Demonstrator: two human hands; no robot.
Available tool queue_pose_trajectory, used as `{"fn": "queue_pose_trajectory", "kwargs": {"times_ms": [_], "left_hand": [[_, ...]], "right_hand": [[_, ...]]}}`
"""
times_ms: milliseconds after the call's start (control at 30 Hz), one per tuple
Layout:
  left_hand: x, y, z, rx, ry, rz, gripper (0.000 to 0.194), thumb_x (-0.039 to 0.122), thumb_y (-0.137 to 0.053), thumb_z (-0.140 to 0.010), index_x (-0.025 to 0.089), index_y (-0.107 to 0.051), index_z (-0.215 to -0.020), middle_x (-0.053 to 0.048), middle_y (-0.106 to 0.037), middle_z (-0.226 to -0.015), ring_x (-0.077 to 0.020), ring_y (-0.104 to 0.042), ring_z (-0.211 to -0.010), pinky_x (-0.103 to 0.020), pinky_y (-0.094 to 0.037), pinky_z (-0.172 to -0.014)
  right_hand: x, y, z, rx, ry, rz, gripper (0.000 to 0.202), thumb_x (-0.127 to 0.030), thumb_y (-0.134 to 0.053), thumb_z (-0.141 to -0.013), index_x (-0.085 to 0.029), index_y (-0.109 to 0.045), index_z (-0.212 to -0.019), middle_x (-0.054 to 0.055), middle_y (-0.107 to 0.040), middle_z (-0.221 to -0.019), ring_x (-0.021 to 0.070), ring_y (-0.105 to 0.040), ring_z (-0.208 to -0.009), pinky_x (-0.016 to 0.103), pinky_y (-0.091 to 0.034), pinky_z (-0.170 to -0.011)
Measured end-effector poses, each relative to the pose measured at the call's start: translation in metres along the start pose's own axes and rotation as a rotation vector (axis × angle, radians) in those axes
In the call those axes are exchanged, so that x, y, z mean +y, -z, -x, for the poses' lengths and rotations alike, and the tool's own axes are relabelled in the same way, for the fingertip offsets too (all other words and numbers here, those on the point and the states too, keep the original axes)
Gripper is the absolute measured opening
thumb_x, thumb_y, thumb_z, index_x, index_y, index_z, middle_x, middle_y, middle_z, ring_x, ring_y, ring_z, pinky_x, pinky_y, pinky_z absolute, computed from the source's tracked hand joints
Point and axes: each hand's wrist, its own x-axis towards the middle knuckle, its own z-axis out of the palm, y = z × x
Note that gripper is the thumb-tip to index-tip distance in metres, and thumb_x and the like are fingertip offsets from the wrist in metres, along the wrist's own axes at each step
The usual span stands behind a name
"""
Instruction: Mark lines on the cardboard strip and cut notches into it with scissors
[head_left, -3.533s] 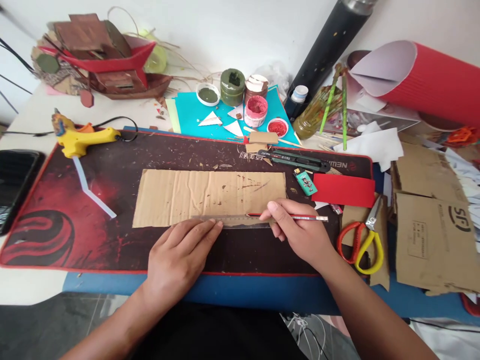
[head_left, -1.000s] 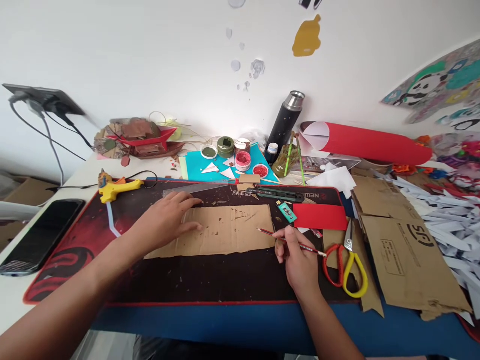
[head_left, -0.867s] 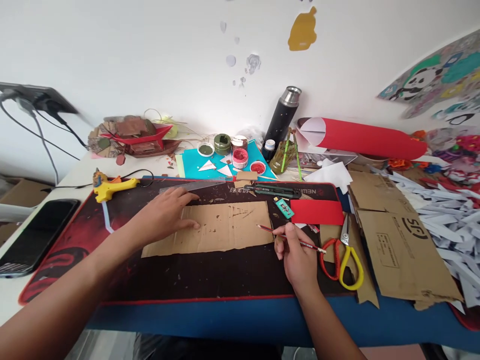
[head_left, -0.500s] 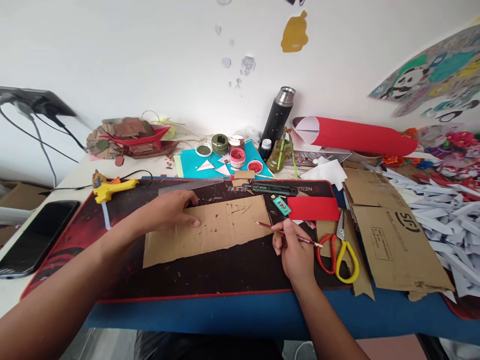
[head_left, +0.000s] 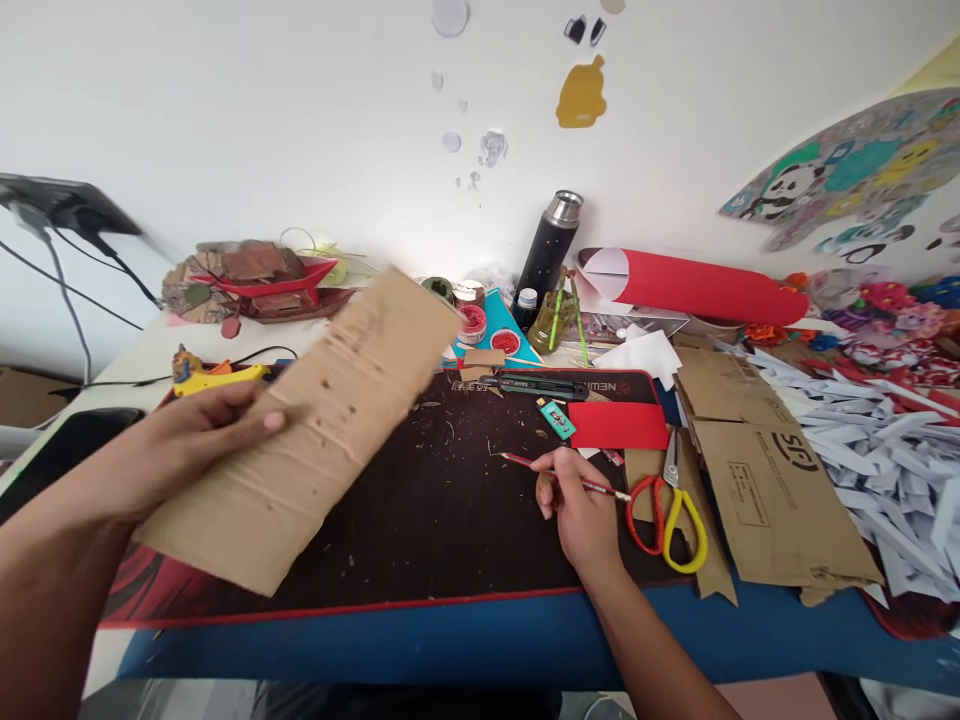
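My left hand (head_left: 206,430) grips a long strip of brown cardboard (head_left: 337,420) by its left edge, thumb on top and fingers behind it. The strip is tilted and lifted off the black desk mat (head_left: 450,520), its far end reaching up toward the paint pots. Several dark marks and creases show on its face. In my right hand (head_left: 581,510) is a red pencil (head_left: 517,460), pinched between thumb and fingers, its tip pointing left over the mat. Scissors (head_left: 667,520) with one red and one yellow handle lie just right of that hand.
Beyond the mat stand a paint pot (head_left: 472,322), a black thermos (head_left: 547,245) and a model boat (head_left: 262,280). A utility knife (head_left: 536,386), an eraser (head_left: 556,418) and red card (head_left: 619,425) lie on the mat. Folded cardboard (head_left: 780,500) and paper strips (head_left: 892,450) are at right.
My left hand has picked the cardboard strip up off the mat and swung it left, turning it diagonal. My right hand stays about where it was with the pencil. The view has tipped slightly upward.
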Motion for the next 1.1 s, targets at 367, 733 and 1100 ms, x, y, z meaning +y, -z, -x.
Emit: {"fn": "queue_pose_trajectory", "kwargs": {"times_ms": [367, 733, 1100], "left_hand": [[0.059, -0.042, -0.033, 0.136, 0.426, 1.211, 0.060, 0.058, -0.095, -0.081, 0.019, -0.080, -0.124, -0.015, -0.085, -0.126, -0.0368, -0.083, -0.111, -0.044, -0.072, -0.091], [0.071, -0.072, -0.067, 0.097, 0.297, 1.280, 0.063, 0.061, -0.094, -0.081, 0.021, -0.078, -0.126, -0.014, -0.084, -0.128, -0.0373, -0.081, -0.114, -0.047, -0.069, -0.095], [0.064, -0.098, -0.058, 0.023, 0.414, 1.275, 0.070, 0.067, -0.094, -0.078, 0.020, -0.074, -0.126, -0.016, -0.084, -0.125, -0.0369, -0.083, -0.104, -0.042, -0.070, -0.078]], "right_hand": [[-0.030, -0.054, -0.024, -0.527, 0.511, 0.678, 0.024, -0.029, -0.057, -0.114, -0.022, -0.079, -0.110, 0.007, -0.077, -0.097, 0.0206, -0.074, -0.085, 0.030, -0.051, -0.076], [-0.020, -0.072, -0.076, -0.481, 0.456, 0.909, 0.034, -0.011, -0.055, -0.105, -0.022, -0.079, -0.126, 0.013, -0.080, -0.119, 0.0291, -0.078, -0.102, 0.035, -0.054, -0.083], [0.008, -0.070, -0.086, -0.330, 0.196, 0.297, 0.048, -0.058, -0.054, -0.110, -0.018, -0.078, -0.119, 0.005, -0.073, -0.081, 0.0144, -0.055, -0.047, 0.029, -0.043, -0.048]]}}
